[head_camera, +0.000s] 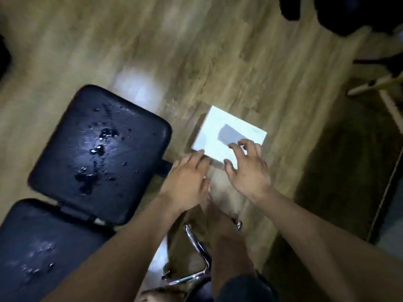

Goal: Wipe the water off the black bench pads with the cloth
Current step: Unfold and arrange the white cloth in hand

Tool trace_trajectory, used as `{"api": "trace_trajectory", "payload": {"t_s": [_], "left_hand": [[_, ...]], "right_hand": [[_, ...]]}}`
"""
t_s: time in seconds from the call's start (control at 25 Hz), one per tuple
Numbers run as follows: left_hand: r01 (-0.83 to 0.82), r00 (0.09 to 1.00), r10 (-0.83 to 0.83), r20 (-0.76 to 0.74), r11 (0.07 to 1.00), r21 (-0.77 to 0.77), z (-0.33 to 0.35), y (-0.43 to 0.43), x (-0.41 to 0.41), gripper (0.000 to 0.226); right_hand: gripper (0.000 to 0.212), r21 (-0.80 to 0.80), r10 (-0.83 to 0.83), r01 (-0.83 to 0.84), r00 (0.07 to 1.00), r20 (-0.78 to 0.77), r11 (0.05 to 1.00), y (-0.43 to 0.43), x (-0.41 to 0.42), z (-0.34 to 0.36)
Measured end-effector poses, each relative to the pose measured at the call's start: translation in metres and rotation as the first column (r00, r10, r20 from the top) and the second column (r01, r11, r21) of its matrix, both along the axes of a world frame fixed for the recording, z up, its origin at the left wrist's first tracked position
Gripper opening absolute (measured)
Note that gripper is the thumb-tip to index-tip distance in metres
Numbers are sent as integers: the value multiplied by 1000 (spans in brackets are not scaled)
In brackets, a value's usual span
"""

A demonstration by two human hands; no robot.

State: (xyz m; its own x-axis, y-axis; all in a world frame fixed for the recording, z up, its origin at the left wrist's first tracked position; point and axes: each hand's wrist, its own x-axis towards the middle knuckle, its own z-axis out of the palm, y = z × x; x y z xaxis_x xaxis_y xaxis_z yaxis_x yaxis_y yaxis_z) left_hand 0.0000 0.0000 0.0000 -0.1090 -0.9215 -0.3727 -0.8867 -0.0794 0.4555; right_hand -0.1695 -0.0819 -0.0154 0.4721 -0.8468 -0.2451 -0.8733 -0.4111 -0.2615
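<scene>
Lower black padded bench cushion [37, 243]: bottom left, scattered water droplets.
Upper black square bench pad [98, 153]: wet, droplets pooled centrally.
Left hand [187, 182]: fingers extended, touching the box's near corner, holding nothing.
White flat rectangular cardboard box [226, 131]: on wood-grain floor [196, 51].
Right hand [248, 168]: fingers spread wide, over the box.
Cloth: not visible.

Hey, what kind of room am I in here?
Probably a home workout corner: a black padded bench with water drops, its chrome frame, and wood-look flooring with a white box on it.
</scene>
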Motion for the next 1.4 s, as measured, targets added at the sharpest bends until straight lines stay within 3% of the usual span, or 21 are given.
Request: {"api": "trace_trajectory", "payload": {"t_s": [0.16,0.32,0.4,0.52,0.6,0.64,0.76,0.84,0.92,1.0,1.08,1.2,1.28,1.36,1.4], "left_hand": [[143,987,-152,56,978,149,-117,-79,-21,62],[342,915,-390,107,887,310,-242,-133,-62,74],[353,895,-420,151,873,337,-260,-150,-62,83],[279,947,-303,111,941,189,-302,-158,-77,74],[83,993,-67,-98,982,170,-299,-149,-80,53],[-52,975,93,-202,978,200,-292,-144,-78,44],[-325,800,441,-407,889,323,-237,-91,-72,27],[-485,588,611,-530,790,375,-184,-29,-68,15],[-642,397,718,-571,662,386,-129,38,-58,5],[-766,239,782,-575,516,383,-84,94,-49,8],[-836,179,805,-565,428,344,-49,147,-43,12],[-916,200,829,-523,347,199,-18,220,-19,13],[-946,281,854,-437,323,25,-9,260,-5,15],[-915,402,865,-301,372,-155,-12,284,3,18],[-910,404,872,-276,354,-216,-19,296,4,18]], "right_hand": [[42,169,-137,158,982,-129,973,-42,-38,-113],[49,251,-219,258,961,-171,933,-85,-71,-233],[48,255,-220,257,961,-166,932,-100,-66,-251],[36,252,-357,363,931,-71,897,-105,-62,-291],[26,405,-538,483,842,26,776,-90,-58,-282],[21,466,-627,533,776,61,706,-83,-54,-268],[9,545,-762,602,637,113,584,-43,-39,-203],[10,641,-856,604,487,174,474,-4,-21,-153],[26,785,-924,508,320,212,356,44,10,-100],[41,862,-935,380,240,260,337,90,43,-56],[40,828,-879,340,341,334,447,147,67,-30],[14,779,-738,222,542,402,587,211,103,-5],[10,709,-519,31,704,485,704,237,122,4],[13,669,-338,-185,749,570,719,251,132,0],[12,665,-269,-280,755,598,693,256,136,-6]]}}
